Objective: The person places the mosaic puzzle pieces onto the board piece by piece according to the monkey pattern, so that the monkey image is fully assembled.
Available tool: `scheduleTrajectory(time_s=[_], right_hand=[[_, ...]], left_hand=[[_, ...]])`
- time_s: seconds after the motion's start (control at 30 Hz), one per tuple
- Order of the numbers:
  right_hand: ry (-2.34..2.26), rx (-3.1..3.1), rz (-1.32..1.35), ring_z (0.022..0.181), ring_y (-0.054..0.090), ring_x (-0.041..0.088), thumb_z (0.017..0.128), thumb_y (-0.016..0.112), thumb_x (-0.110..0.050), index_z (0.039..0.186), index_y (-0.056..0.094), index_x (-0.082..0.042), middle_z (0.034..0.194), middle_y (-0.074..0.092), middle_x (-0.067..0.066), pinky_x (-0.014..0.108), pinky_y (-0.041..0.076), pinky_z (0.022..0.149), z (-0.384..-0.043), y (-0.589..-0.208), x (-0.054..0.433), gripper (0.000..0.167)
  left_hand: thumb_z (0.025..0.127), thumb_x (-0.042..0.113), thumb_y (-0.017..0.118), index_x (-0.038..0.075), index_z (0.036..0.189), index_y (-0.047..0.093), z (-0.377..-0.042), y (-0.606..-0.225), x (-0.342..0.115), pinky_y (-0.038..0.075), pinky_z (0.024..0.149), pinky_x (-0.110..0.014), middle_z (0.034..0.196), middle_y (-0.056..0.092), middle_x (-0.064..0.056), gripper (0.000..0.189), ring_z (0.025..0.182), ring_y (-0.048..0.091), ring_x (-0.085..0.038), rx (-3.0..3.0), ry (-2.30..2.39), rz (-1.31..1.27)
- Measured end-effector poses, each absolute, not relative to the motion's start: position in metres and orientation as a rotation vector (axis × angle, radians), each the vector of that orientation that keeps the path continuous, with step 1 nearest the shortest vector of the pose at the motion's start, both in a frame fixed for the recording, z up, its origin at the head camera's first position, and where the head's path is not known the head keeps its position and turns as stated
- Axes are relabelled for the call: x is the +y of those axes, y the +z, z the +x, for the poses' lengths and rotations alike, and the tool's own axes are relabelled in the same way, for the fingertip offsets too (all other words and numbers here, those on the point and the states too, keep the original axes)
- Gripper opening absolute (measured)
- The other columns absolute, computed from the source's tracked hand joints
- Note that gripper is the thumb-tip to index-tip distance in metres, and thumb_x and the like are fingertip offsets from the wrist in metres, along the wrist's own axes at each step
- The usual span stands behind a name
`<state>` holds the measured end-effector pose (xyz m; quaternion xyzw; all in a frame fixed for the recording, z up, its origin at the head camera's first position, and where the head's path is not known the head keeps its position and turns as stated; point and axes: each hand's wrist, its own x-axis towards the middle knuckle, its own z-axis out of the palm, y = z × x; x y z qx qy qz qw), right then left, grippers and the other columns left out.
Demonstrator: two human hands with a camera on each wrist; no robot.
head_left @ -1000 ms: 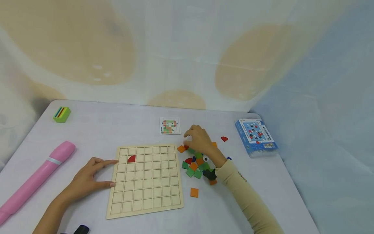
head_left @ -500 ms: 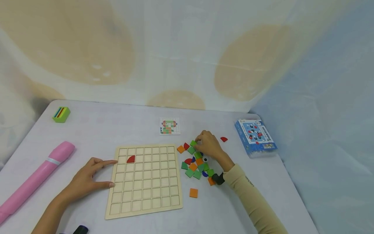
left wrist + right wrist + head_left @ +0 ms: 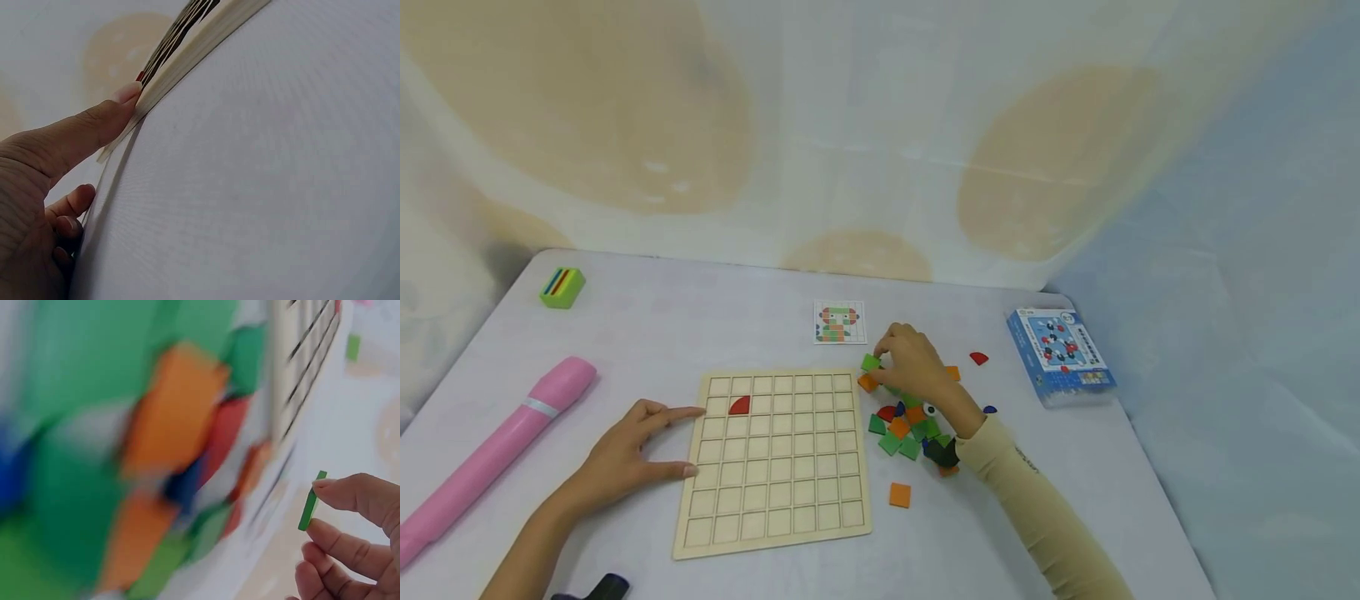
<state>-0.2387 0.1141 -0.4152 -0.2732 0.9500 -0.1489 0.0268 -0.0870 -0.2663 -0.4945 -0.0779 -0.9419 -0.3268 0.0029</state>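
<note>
My right hand (image 3: 916, 365) pinches a small green square tile (image 3: 870, 362) between thumb and fingers, just off the board's upper right corner. In the right wrist view this green tile (image 3: 312, 501) stands edge-on between the fingertips. Below that hand lies a heap of green, orange, red and blue pieces, among them an orange tile (image 3: 898, 427). My left hand (image 3: 625, 450) rests at the left edge of the wooden grid board (image 3: 790, 544), its thumb and index finger spread and touching the rim. One red quarter-circle piece (image 3: 740, 405) sits in a cell in the second row.
A pattern card (image 3: 840, 323) lies behind the board. To the right are a stray red piece (image 3: 978, 358) and a blue box (image 3: 1060, 357). A pink roll (image 3: 512, 446) and a green block (image 3: 562, 288) lie on the left. One orange tile (image 3: 900, 495) lies apart, nearer the front.
My right hand first drew back to the right over the heap, then came left again with the green tile pinched in its fingers. The left hand stays at the board's edge.
</note>
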Motion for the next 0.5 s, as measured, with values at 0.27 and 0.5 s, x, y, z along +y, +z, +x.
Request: scheduleTrajectory(time_s=[0.27, 0.5], right_hand=[[-0.465, 2.764, -1.114, 0.099, 0.058, 0.02, 0.084, 0.079, -0.024, 0.1, 0.077, -0.007, 0.104, 0.064, 0.005, 0.035, 0.047, 0.084, -0.22, -0.41, 0.052, 0.023], [-0.354, 2.693, -1.222, 0.098, 0.056, 0.014, 0.085, 0.078, -0.029, 0.102, 0.078, -0.014, 0.106, 0.064, -0.001, 0.024, 0.045, 0.08, -0.211, -0.42, 0.008, 0.023]], left_hand=[[0.068, 0.053, 0.086, 0.025, 0.136, 0.06, -0.088, -0.496, -0.266, 0.037, 0.075, -0.031, 0.106, 0.047, -0.003, 0.078, 0.092, 0.045, -0.018, -2.968, -1.032, -0.24], [0.068, 0.053, 0.086, 0.026, 0.136, 0.06, -0.087, -0.494, -0.266, 0.037, 0.075, -0.03, 0.106, 0.048, -0.001, 0.077, 0.092, 0.045, -0.017, -2.958, -1.034, -0.234]])
